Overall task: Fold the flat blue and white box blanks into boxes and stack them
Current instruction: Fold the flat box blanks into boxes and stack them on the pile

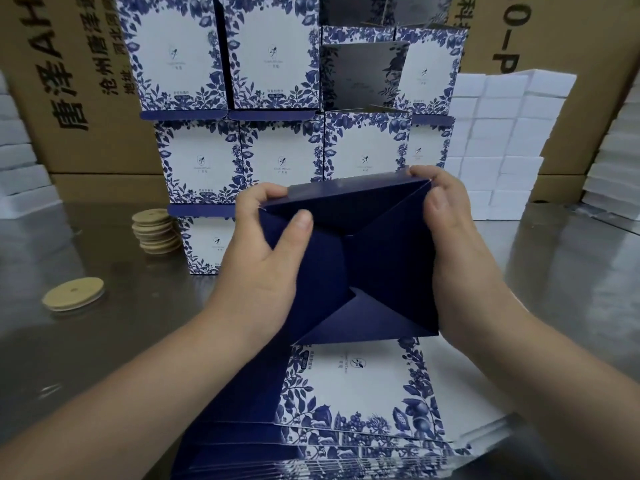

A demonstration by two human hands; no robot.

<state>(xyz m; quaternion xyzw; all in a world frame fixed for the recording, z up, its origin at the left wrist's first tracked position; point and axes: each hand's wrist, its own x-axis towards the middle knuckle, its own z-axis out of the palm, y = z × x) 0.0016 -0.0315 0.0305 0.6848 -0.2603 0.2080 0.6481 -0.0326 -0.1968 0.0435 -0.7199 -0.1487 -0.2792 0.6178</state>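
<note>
Flat blanks (349, 393) piled nearest on steel table (76, 341). Above them, left hand (263, 261) and right hand (460, 251) each grip a side of the box (377, 261), thumbs on its dark blue bottom flaps, forearms angled inward. Stacked boxes (284, 150) stand behind.
</note>
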